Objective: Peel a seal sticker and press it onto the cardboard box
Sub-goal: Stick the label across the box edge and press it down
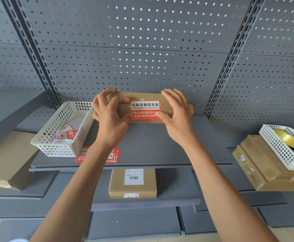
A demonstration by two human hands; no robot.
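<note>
A brown cardboard box stands on the grey shelf against the pegboard wall. A red and white seal sticker with printed characters lies flat across the box's seam. My left hand grips the box's left end, fingers curled over its top edge, with the thumb and index finger at the sticker's left edge. My right hand rests on the box's right part with fingers stretched over it. Its thumb presses the sticker's lower right corner.
A white basket with sticker backings sits left on the shelf, and a stack of red stickers lies at the front edge. A labelled box sits one shelf below. At right, another box carries a basket with a tape roll.
</note>
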